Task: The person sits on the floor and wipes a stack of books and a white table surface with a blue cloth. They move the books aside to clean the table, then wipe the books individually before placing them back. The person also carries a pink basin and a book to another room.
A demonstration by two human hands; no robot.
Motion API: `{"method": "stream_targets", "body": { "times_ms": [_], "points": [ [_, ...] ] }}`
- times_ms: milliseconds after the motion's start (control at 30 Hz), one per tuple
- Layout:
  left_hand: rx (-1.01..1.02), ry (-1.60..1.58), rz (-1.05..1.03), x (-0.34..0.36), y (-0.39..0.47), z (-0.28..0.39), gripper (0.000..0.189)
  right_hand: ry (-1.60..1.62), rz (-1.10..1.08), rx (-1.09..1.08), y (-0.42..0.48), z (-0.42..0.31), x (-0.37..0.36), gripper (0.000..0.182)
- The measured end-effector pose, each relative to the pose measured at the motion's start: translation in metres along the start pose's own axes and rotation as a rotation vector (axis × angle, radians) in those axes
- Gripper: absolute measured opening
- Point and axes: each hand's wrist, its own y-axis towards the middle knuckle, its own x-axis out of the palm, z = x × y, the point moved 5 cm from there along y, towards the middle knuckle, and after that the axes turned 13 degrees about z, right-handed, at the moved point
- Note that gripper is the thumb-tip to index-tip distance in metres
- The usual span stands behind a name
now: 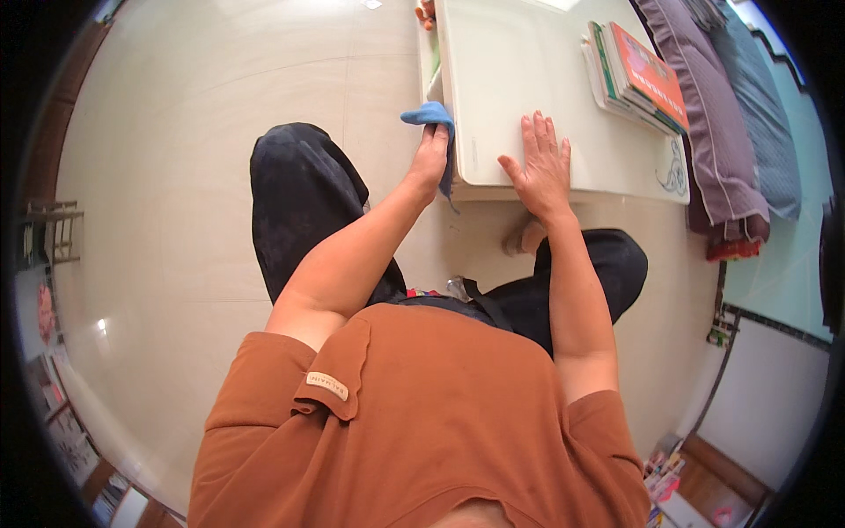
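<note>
My left hand (432, 158) has a blue cloth (426, 115) pressed against the left side of a low white table (488, 72). The cloth folds over my fingertips, and part of it hangs down beside the table's near corner. On the tabletop, close to the near edge, my right hand (544, 165) rests palm down with its fingers apart. It holds nothing. Beyond that hand, to the right, lies a stack of books (637, 79) with an orange cover on top.
An orange object (426, 13) shows in the table's open side. Folded purple bedding (706, 119) and a blue quilted cloth (766, 132) lie along the right. Pale floor tiles (165, 165) stretch left. A small wooden rack (63, 231) stands at the far left.
</note>
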Motion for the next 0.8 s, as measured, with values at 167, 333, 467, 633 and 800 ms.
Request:
{"method": "stream_targets", "body": {
  "times_ms": [167, 333, 467, 633, 800],
  "points": [
    [-0.022, 0.028, -0.046, 0.0, -0.006, -0.016, 0.061, -0.068, 0.025, 0.041, -0.01, 0.0, 0.001, 0.077],
    [0.29, 0.147, 0.003, -0.006, 0.005, -0.029, 0.064, -0.057, 0.055, 0.09, -0.007, -0.009, 0.002, 0.075],
    [0.532, 0.469, 0.033, 0.007, -0.018, -0.007, 0.07, -0.074, 0.093, 0.113, -0.012, -0.004, 0.003, 0.075],
    [0.486, 0.358, -0.063, 0.007, -0.008, -0.014, 0.062, -0.044, 0.003, 0.122, -0.01, -0.004, 0.004, 0.081],
    [0.467, 0.458, -0.021, -0.003, -0.002, -0.018, 0.056, 0.126, -0.279, -0.011, -0.001, 0.049, -0.024, 0.072]
  ]
}}
